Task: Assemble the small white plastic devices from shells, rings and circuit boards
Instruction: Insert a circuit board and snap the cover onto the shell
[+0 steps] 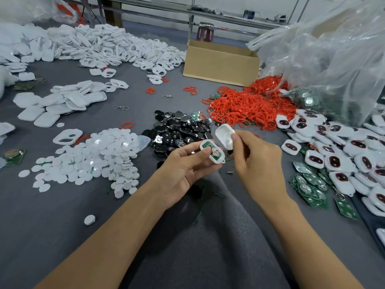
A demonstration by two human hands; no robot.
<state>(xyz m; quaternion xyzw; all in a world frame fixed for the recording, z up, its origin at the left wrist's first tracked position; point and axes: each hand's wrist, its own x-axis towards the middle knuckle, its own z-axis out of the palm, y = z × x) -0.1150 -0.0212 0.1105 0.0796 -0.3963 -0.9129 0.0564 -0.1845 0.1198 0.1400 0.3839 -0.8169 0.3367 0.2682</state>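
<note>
Centre of frame: left hand (183, 165) pinches the half-shell (217, 161), green circuit board (210, 146) face up, long axis slanting to lower right, while the right hand (256, 159) grips the cover shell (224, 136) in its fingers (236, 142) just upper right of it, hollow showing, so I'd guess it caps next

Left hand (181, 170) palm up, fingers (196, 154) curled in grip, right hand (258, 159) pinching

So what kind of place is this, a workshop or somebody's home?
Most likely a small factory's hand-assembly bench. Parts lie in bulk heaps: white shells, red rings, green circuit boards. The left hand holds a half-built device, the right hand a white cover.
</note>
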